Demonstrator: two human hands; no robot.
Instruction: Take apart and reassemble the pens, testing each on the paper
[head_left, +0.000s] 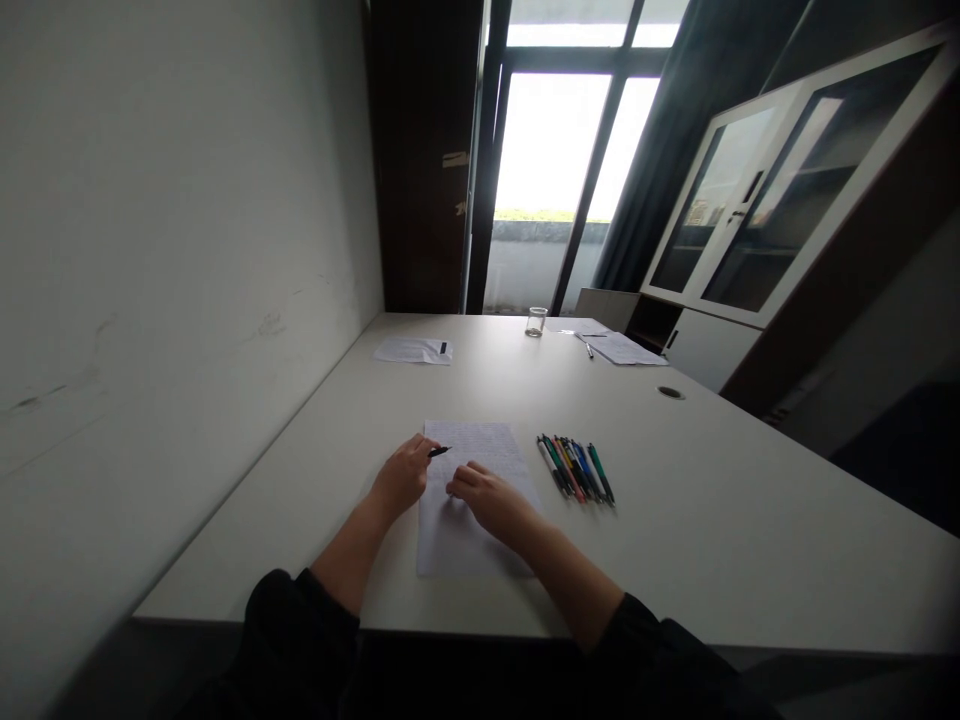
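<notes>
My left hand [405,474] is closed around a black pen [439,452], its tip pointing right over the paper; the rest of the pen is hidden in the hand. Under both hands lies a sheet of paper [472,548] with lines of handwriting on its upper part. My right hand [486,495] hovers over or rests on the middle of the sheet, fingers curled together. Whatever its fingertips may hold is too small to make out. Just right of the sheet, several pens [576,470] in different colours lie side by side.
On the white table [712,540], a glass [535,321] stands at the far edge. Papers [622,348] and a pen [589,351] lie far right, another sheet [412,350] far left. A cable hole [670,393] is at right. A wall [187,300] borders the left side.
</notes>
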